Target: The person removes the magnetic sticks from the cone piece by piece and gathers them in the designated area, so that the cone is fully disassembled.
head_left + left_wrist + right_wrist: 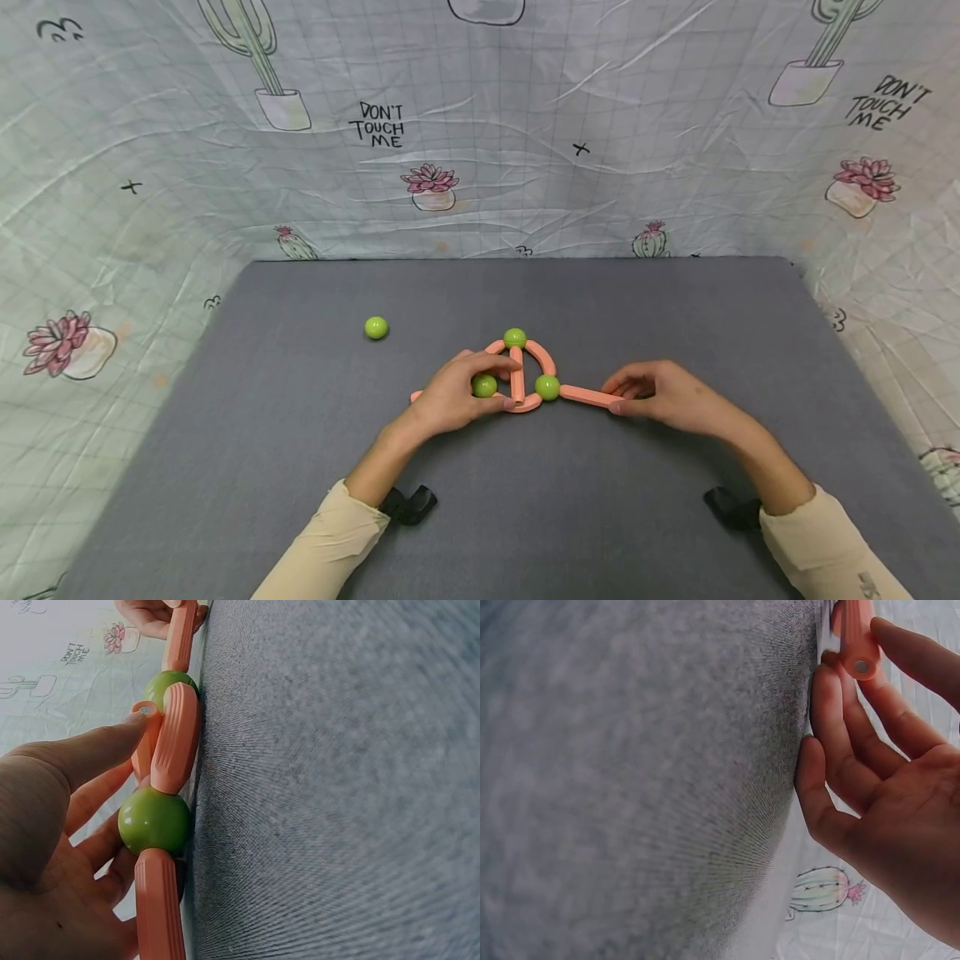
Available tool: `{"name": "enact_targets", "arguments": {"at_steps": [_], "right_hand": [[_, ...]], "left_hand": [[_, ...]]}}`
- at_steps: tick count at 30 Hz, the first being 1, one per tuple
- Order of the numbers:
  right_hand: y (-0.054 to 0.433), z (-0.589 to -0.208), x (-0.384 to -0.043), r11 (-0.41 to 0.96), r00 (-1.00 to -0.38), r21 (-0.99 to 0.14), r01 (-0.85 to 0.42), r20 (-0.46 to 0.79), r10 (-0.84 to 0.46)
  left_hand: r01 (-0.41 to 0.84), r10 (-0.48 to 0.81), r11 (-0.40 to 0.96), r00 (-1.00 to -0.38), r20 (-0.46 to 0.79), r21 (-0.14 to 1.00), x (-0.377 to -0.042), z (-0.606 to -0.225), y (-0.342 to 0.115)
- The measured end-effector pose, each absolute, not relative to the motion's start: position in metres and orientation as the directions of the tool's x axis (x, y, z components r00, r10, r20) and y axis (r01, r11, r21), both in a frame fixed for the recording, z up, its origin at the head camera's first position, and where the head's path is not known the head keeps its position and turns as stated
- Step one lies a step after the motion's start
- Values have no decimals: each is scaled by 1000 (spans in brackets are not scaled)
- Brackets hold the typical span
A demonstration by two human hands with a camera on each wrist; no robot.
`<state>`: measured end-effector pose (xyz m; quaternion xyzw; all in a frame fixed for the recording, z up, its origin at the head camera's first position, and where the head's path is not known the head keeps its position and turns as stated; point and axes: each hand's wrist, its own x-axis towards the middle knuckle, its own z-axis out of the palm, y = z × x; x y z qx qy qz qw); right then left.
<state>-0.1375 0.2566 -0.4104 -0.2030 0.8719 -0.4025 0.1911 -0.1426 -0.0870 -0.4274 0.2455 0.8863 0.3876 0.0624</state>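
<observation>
Curved orange rods [542,357] and green balls form a ring on the table: one ball [514,337] at the top, one ball [547,387] at the right, another ball [484,385] at the left. My left hand [450,396] reaches over the ring's left side and pinches a straight orange rod [517,377] between thumb and fingers. At the right, a second straight rod [587,396] meets the right ball. My right hand [671,398] pinches its outer end; a silver disc marks that end in the right wrist view. A further orange rod [159,907] extends from the left ball, partly hidden behind my left hand.
A loose green ball [376,327] lies on the grey table [300,467], to the left and farther back. Behind the table hangs a patterned cloth [510,108] with cactus drawings. Black straps [408,505] sit at both wrists.
</observation>
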Motion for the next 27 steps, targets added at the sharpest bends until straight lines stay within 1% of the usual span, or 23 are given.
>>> {"name": "enact_targets", "arguments": {"at_steps": [4, 10, 21, 27], "right_hand": [[258, -410, -140, 586, -833, -780, -218, -164, -529], [256, -408, -143, 591, -812, -782, -199, -206, -546], [249, -406, -154, 630, -847, -756, -179, -208, -490], [236, -409, -162, 617, -841, -766, -182, -204, -501]], "left_hand": [[380, 483, 572, -872, 76, 727, -143, -427, -87], [382, 487, 568, -870, 76, 729, -144, -427, -87], [393, 481, 571, -872, 94, 721, -141, -426, -83], [436, 485, 577, -863, 140, 691, -136, -425, -81]]}}
